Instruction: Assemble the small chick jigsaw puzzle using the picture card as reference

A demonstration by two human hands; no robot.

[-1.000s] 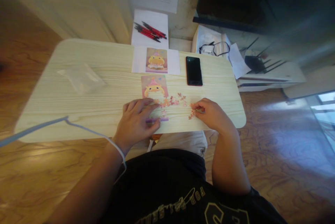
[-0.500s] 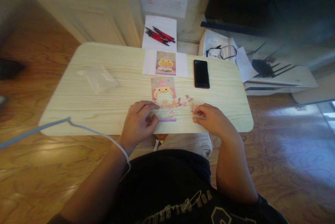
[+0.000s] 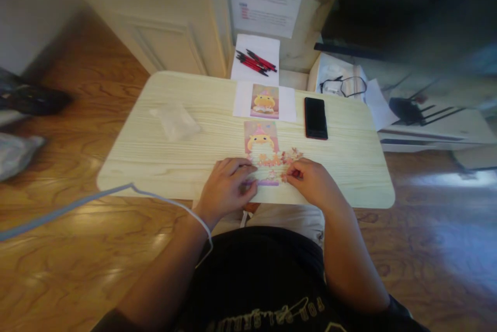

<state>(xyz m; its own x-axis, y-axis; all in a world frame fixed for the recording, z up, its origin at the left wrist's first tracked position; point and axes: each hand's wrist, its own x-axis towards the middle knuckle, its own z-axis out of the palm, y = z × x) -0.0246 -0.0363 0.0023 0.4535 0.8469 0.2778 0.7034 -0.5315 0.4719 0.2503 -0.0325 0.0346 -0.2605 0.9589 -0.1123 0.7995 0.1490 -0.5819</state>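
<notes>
Jigsaw puzzle point(image 3: 261, 139), part-assembled, at six o'clock from the printed picture point(image 3: 264, 101); presumably light, thin, easily disturbed; best held by its edges. Left hand point(image 3: 232, 185): half-curled, unclenched, over the puzzle's eight o'clock edge. Right hand point(image 3: 312, 179): nearly pinched, four o'clock, beside loose pieces point(image 3: 290, 154); whether gripping one, cannot tell.

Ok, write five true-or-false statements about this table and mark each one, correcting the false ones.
1. The black rectangular phone lies right of the yellow-and-pink cartoon puzzle. True.
2. The puzzle is complete. False: a gap shows below its yellow face.
3. The person's left hand is at the puzzle's lower left. True.
4. The person's right hand rests on the phone. False: it is beside the small loose pinkish puzzle pieces.
5. The slim red-and-black pens lie on the phone. False: they lie on a white surface beyond the table's far edge.
</notes>
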